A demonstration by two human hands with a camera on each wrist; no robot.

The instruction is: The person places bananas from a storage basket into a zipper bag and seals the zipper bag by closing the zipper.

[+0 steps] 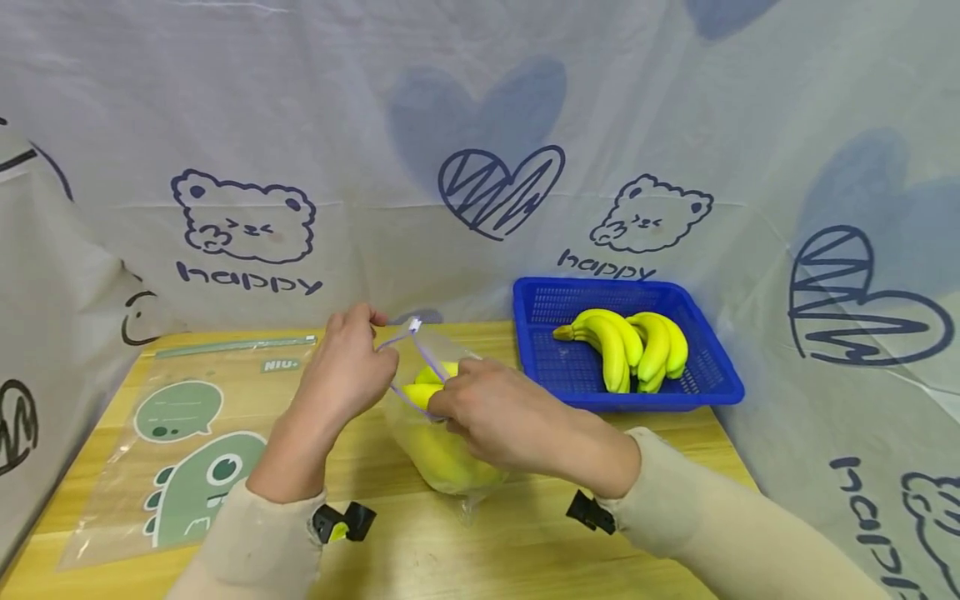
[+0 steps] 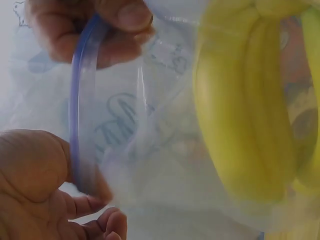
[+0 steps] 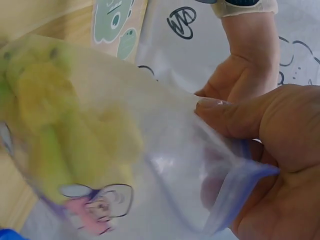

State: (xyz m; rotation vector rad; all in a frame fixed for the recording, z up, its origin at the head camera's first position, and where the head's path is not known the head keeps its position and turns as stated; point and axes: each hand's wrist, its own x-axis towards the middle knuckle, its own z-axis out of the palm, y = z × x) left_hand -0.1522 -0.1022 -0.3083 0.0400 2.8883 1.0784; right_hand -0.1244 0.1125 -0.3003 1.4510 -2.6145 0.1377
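A clear zip bag [image 1: 442, 454] with a purple zip edge hangs between both hands over the table, its mouth parted. Yellow bananas [image 2: 240, 110] show through its plastic. My left hand [image 1: 347, 362] pinches the zip edge on the left side of the mouth. On the right side, my right hand [image 1: 502, 412] grips the opposite edge, thumb against the plastic in the right wrist view. A white slider [image 1: 415, 324] sits on the far corner of the zip. Part of the bag's mouth is hidden behind the right fingers.
A blue basket [image 1: 540, 358] at the back right holds bananas [image 1: 611, 346]. Flat on the wooden table [image 1: 375, 550] at the left lies a clear bag with a green dinosaur print [image 1: 210, 483]. A printed white curtain [image 1: 360, 167] surrounds the table.
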